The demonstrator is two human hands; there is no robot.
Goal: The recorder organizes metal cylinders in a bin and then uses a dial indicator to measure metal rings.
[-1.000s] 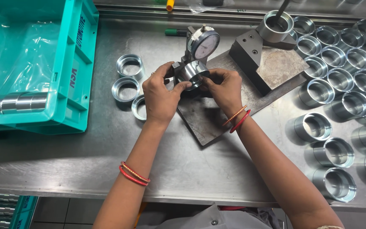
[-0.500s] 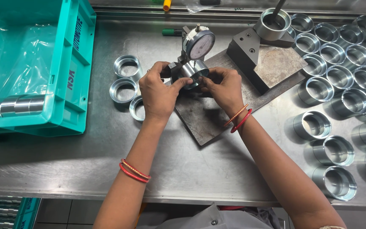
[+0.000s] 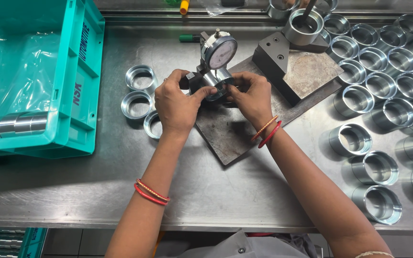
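A dial gauge (image 3: 220, 51) stands on a dark steel base plate (image 3: 235, 134) on the metal bench. Under the gauge sits a shiny metal ring (image 3: 217, 82), held from both sides. My left hand (image 3: 177, 102) grips its left side and my right hand (image 3: 250, 98) grips its right side. Most of the ring is hidden by my fingers. Three similar rings (image 3: 140, 77) lie just left of my left hand, one partly under my wrist.
A teal plastic crate (image 3: 34, 76) with a clear liner and several stacked rings stands at the left. Several more metal rings (image 3: 383, 91) cover the right side of the bench. A dark steel block (image 3: 279, 59) with a ring on it stands behind the plate.
Both hands stay on the ring under the gauge, with only small shifts of the fingers. The view has tilted slightly.
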